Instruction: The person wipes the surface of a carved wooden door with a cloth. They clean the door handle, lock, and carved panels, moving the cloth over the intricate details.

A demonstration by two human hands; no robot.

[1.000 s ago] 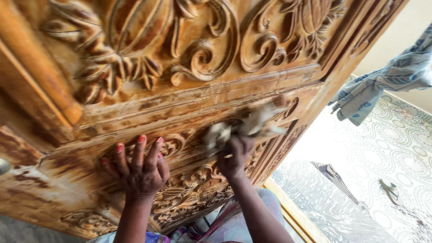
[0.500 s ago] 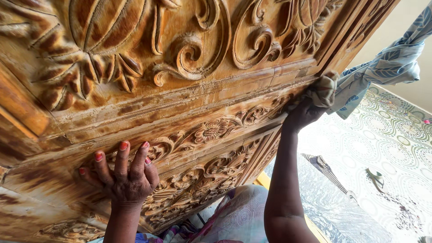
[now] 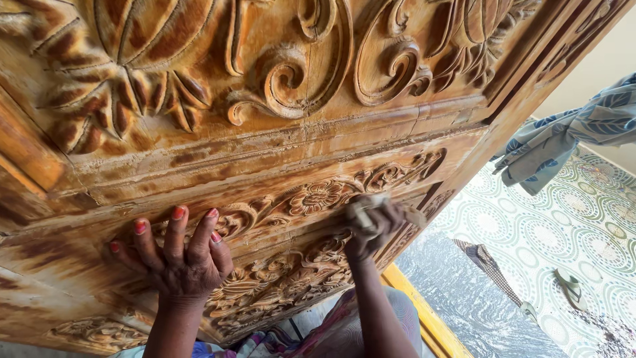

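A large carved wooden door (image 3: 285,139) with flower and scroll reliefs fills most of the view. My left hand (image 3: 175,255) lies flat on the lower carved band, fingers spread, holding nothing. My right hand (image 3: 371,229) is closed around a crumpled pale cloth (image 3: 371,205) and presses it against the carved floral strip, just right of the middle of the door.
A blue patterned fabric (image 3: 570,136) hangs at the right. Below it lies a patterned tiled floor (image 3: 530,232) with a sandal (image 3: 570,286) and a striped rag (image 3: 487,262). A yellow door sill (image 3: 424,311) runs beside my arm.
My right hand with the cloth has come back from the door's right edge to the middle of the carved strip. My left hand stays flat in place.
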